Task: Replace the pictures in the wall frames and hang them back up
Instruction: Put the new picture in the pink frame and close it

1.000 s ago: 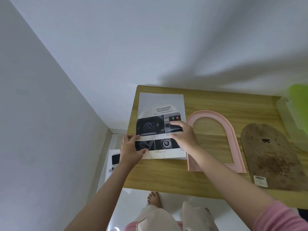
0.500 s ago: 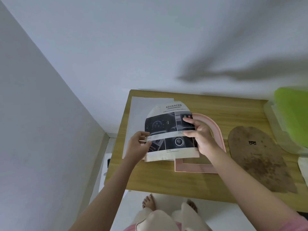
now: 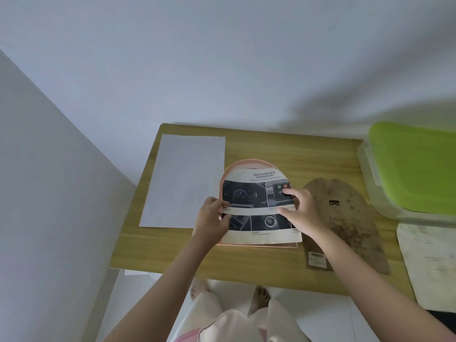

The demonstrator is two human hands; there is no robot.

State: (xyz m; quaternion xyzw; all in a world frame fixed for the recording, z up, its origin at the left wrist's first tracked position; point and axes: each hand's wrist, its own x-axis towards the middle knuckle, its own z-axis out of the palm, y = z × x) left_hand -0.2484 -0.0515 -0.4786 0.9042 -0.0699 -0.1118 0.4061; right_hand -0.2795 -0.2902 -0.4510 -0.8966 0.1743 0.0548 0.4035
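An arch-shaped printed picture (image 3: 256, 206) with car dashboard photos lies over the pink arched frame (image 3: 243, 164), covering most of it; only the frame's top curve and bottom edge show. My left hand (image 3: 213, 215) pinches the picture's left edge. My right hand (image 3: 299, 208) holds its right side, fingers on top of the print. The brown arched backing board (image 3: 350, 218) lies flat to the right of the frame on the wooden table (image 3: 246, 262).
A blank white sheet (image 3: 185, 181) lies at the table's left. A clear box with a green lid (image 3: 414, 169) stands at the right, with a printed paper (image 3: 429, 262) in front of it. White walls are behind and at the left.
Both hands carried the picture to the right, off the white sheet and down onto the pink frame. The white sheet stays on the table's left.
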